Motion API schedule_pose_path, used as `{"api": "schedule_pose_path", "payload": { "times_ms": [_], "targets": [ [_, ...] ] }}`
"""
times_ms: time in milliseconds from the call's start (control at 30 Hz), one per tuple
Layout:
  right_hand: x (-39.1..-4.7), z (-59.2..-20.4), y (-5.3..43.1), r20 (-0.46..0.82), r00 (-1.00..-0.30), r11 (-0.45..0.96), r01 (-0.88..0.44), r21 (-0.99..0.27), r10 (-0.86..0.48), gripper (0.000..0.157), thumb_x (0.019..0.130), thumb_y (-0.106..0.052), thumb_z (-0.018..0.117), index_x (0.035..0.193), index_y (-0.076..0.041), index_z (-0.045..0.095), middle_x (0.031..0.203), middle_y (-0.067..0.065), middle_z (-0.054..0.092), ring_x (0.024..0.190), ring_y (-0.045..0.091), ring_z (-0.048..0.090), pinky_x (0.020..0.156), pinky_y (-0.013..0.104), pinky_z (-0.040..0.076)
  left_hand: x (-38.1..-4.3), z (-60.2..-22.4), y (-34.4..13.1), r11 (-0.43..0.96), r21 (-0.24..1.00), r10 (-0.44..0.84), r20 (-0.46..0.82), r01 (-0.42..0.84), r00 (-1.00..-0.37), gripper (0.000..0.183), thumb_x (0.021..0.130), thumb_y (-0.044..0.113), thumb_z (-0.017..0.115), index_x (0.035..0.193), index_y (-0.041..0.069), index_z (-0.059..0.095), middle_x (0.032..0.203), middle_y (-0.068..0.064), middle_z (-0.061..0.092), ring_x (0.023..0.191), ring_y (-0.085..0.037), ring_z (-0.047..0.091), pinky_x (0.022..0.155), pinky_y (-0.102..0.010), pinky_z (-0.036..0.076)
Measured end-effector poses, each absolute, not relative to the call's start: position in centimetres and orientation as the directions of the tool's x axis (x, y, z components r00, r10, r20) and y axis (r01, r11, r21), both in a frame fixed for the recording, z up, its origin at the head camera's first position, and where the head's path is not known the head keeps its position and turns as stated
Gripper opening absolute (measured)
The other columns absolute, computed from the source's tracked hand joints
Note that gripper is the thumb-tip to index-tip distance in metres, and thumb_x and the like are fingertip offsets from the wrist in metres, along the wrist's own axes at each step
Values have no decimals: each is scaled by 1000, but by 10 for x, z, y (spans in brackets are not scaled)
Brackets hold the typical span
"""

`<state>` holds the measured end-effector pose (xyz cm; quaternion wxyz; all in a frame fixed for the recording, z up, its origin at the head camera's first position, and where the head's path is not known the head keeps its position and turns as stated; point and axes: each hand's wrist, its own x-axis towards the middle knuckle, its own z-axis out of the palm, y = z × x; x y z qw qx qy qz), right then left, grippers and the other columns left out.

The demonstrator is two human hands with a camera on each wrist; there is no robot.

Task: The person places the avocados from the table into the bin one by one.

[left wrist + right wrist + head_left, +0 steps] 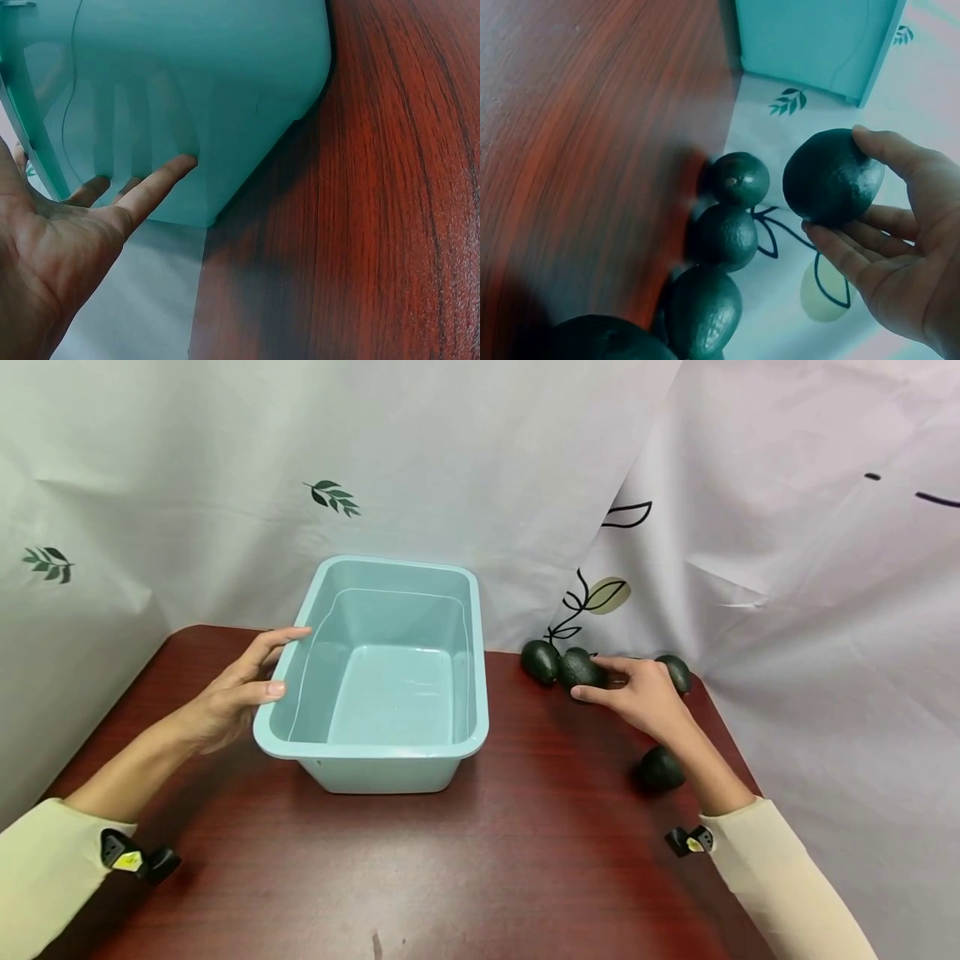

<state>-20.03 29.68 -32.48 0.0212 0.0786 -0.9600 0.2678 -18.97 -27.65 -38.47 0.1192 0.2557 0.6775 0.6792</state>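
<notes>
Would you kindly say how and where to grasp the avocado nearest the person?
I'd grip the nearest avocado around its rounded middle, on two opposite flanks, as it shows no handle. Coming from above on the tub side seems best: it lies apart from the other avocados, and in the head view the right forearm crosses its opposite edge.

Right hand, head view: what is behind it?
An avocado shows partly behind the right hand, with cloth beyond. The hand covers the rest of that avocado; whatever else it hides can't be seen from this view.
</notes>
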Motion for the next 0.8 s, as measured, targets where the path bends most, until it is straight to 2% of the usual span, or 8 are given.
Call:
{"api": "schedule_pose_path", "payload": {
  "times_ms": [200, 533, 800],
  "targets": [
    [-202, -322, 289, 109, -980, 828, -197, -525, -164, 78, 91, -61, 90, 150, -13, 74, 150, 15, 74, 123, 33, 82, 104, 58, 63, -189, -385, -277, -59, 979, 507, 197, 195, -839, 74, 107, 8, 49, 176, 29, 32, 163, -4, 39, 127, -19, 66, 87, -40, 68],
    [-204, -316, 275, 141, -974, 817, -225, -531, -176, 72, 90, -59, 91, 146, -16, 77, 127, 9, 85, 108, 24, 83, 100, 51, 61, -191, -385, -277, -57, 981, 505, 187, 183, -843, 74, 107, 11, 50, 175, 30, 33, 163, -3, 39, 127, -19, 65, 86, -40, 68],
    [-201, -313, 264, 176, -966, 795, -254, -551, -187, 66, 89, -53, 94, 143, -18, 79, 128, 7, 85, 106, 22, 82, 97, 46, 60, -190, -385, -279, -69, 982, 514, 186, 175, -838, 73, 107, 10, 49, 175, 31, 32, 163, -3, 38, 127, -19, 66, 86, -41, 68]
  ]
}}
